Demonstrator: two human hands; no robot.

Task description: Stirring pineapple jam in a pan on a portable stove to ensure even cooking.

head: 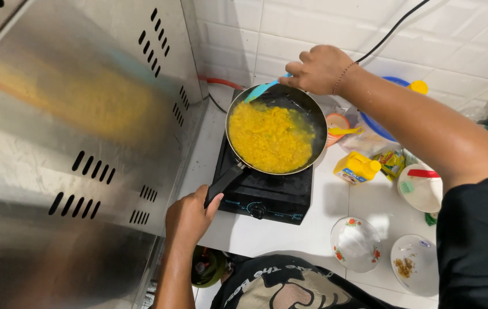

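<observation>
A dark frying pan (314, 117) full of yellow scrambled egg (268, 138) sits on a black single-burner stove (267, 191). My left hand (189, 216) grips the end of the pan's black handle (225, 181) at the front left. My right hand (317, 70) is over the pan's far rim, closed on a blue spatula (260, 91) whose blade angles down to the egg's far edge.
A large steel hood (72, 131) fills the left side. To the right on the white counter are a yellow bottle (356, 167), a floral bowl (355, 243), a plate with crumbs (415, 264), a white lidded tub (421, 187) and a blue bowl (377, 127). Tiled wall behind.
</observation>
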